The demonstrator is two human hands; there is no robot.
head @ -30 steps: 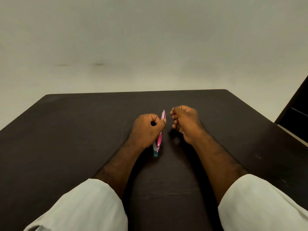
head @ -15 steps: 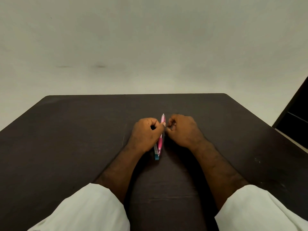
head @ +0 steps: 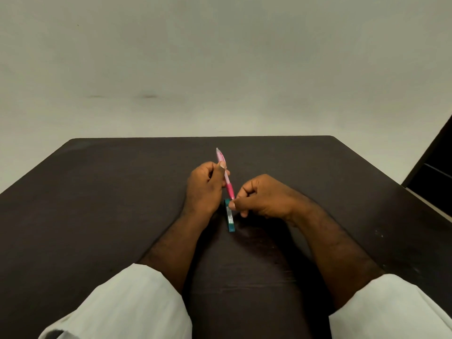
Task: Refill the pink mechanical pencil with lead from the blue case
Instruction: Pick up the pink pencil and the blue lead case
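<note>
The pink mechanical pencil (head: 226, 178) is lifted off the dark table (head: 97, 192) and points away from me, tilted slightly left. My left hand (head: 204, 189) grips its upper barrel between thumb and fingers. My right hand (head: 263, 198) pinches the pencil's near end, just below the darker pink grip. The blue lead case (head: 230, 217) lies flat on the table under that end, between my two wrists, its far end partly hidden by my right thumb.
The table's far edge (head: 200, 137) meets a plain pale wall. A dark piece of furniture (head: 435, 172) stands off the right side. White sleeves cover my forearms near the bottom of the view.
The pencil has been raised from beside the case and now sits higher. My right hand has moved down to its near end. The blue case is now more exposed on the table.
</note>
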